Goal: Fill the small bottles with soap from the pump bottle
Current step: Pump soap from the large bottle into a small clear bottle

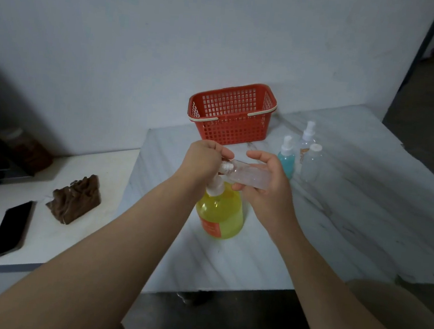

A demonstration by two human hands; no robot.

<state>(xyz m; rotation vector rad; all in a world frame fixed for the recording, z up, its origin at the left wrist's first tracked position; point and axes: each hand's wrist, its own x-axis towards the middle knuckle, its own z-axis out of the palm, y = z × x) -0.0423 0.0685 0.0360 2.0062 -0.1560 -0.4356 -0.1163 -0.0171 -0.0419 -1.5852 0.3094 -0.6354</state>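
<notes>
Here, left hand [204, 160] pinches the ridged white cap [226, 167] of a small clear plastic bottle [252, 177] gripped at 3 o'clock by right hand [265, 187]; likely uncapping, so twist steadily, bottle level.

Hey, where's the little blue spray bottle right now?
The blue spray bottle stands on the table right of centre in the head view, just beyond the right hand, with two clear bottles at its right and the red basket behind-left.

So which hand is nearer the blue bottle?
Right. The right hand, holding the clear bottle, is close beside the blue bottle; the left hand is farther off, gripping the cap.
</notes>
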